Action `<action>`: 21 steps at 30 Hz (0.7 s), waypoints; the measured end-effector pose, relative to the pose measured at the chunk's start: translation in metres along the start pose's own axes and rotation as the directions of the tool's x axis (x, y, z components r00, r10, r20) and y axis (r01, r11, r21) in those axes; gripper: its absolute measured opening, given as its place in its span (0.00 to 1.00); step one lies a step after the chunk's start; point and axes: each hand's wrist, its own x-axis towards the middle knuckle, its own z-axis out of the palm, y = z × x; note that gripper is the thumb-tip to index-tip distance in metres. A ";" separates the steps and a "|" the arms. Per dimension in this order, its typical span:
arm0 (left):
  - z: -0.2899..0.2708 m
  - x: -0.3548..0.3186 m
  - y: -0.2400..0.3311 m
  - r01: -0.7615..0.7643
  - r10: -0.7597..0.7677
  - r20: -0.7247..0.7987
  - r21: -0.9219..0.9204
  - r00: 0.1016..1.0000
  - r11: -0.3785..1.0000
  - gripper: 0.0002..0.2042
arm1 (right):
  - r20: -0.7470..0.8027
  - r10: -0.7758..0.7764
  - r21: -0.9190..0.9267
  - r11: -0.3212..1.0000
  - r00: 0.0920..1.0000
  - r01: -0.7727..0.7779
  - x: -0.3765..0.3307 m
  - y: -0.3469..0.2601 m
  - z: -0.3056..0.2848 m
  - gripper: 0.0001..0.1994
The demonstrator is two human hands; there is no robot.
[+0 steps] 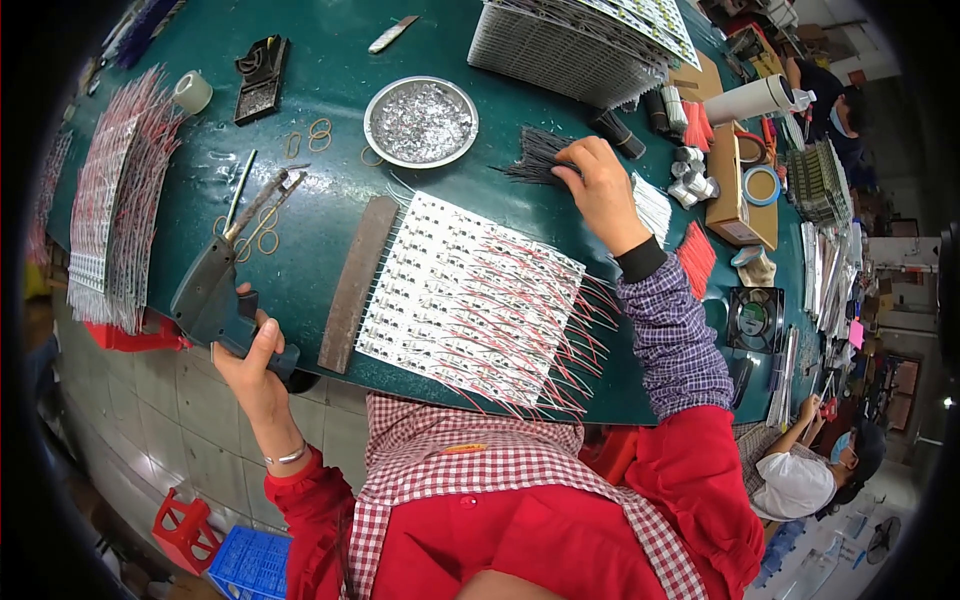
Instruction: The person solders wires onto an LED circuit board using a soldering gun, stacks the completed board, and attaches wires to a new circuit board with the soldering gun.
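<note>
My left hand (254,362) is wrapped round the grip of a grey soldering gun (207,285), whose metal tip points up and away over the table. At the right end of a bunch of thin black wires (535,155), my right hand (600,185) is closed, thumb and fingers pinching at the wires. Between my hands lies a white circuit board panel (420,290). Rows of red and black wires stick out over its right part. Along the panel's left edge rests a dark flat metal bar (358,285). How many wires my right fingers hold is hidden.
A steel bowl of silvery bits (421,122) stands beyond the panel. Wired boards (110,210) stand at left, stacked panels (570,55) at the back. White wires (651,208), red wires (696,259) and a cardboard box (741,190) are at right. A person (795,480) sits farther right.
</note>
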 end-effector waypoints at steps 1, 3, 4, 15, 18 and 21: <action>0.001 0.002 0.002 0.011 -0.010 0.038 -0.030 0.999 0.999 0.25 | -0.018 0.008 -0.008 1.000 1.000 -0.008 0.003 0.001 0.000 0.09; 0.012 0.002 0.009 -0.015 0.018 0.034 -0.086 0.999 0.996 0.24 | -0.038 0.018 -0.017 1.000 0.999 -0.019 0.008 0.004 0.004 0.08; 0.016 0.002 0.014 -0.044 0.048 0.022 -0.138 0.999 0.989 0.24 | -0.013 0.020 -0.016 1.000 1.000 -0.020 0.012 0.004 0.007 0.07; -0.010 -0.005 0.025 -0.075 0.113 0.121 -0.284 0.986 0.956 0.19 | 0.078 0.094 -0.105 0.991 0.993 -0.085 0.017 -0.004 0.018 0.05; -0.018 -0.010 0.031 -0.103 0.139 0.118 -0.270 0.983 0.957 0.19 | 0.084 0.068 -0.110 0.992 0.994 -0.059 0.016 -0.005 0.017 0.05; -0.017 -0.009 0.051 -0.191 0.206 0.047 -0.220 0.977 0.957 0.22 | 0.087 0.040 -0.085 0.996 0.995 -0.033 0.015 -0.001 0.017 0.06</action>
